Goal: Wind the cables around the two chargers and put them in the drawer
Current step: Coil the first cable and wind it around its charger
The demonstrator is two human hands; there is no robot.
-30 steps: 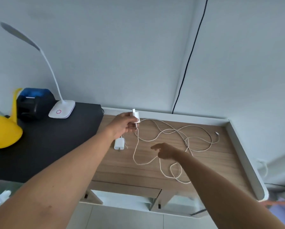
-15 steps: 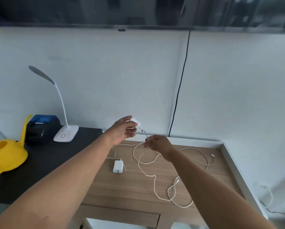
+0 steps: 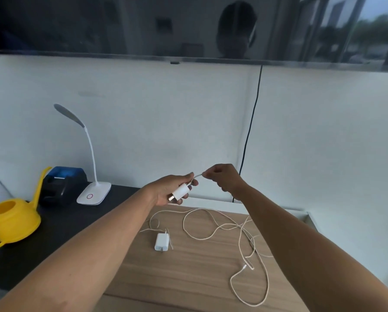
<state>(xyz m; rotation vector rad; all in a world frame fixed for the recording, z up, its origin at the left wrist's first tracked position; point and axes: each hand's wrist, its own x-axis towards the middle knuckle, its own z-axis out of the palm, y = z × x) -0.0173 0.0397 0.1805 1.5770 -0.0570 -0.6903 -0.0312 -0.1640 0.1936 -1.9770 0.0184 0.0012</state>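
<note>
Charger one (image 3: 181, 191) is up in the air at the centre of the frame. The left hand (image 3: 163, 192) has its fingers curled round the white block, metal prongs poking out toward the lower left. Just to its right, the right hand (image 3: 222, 177) pinches the cable (image 3: 197, 176) close to where it leaves the block, and the short stretch between the two hands looks taut.

Below them, loose loops (image 3: 242, 226) sprawl across the wooden worktop (image 3: 188, 282) from lower centre to lower right, crossing one another more than once. A free plug end (image 3: 244, 266) lies among them. The second charger (image 3: 161, 242) lies flat at lower centre with its own lead curling off to the left. No drawer is in shot.

This looks like the set-up for the very first wrap, so nothing is wound yet. The tangle is the worry — I cannot tell which loop belongs to which charger. If the two leads are caught on each other, pulling slack upward could drag the second charger across the wood or tighten a knot. A hard bend right at the connector could strain the lead there. That small, smooth block gives the turns little to bite on, so slack winding may slip straight off — and the trailing plug end could whip about as the length shortens.
</note>
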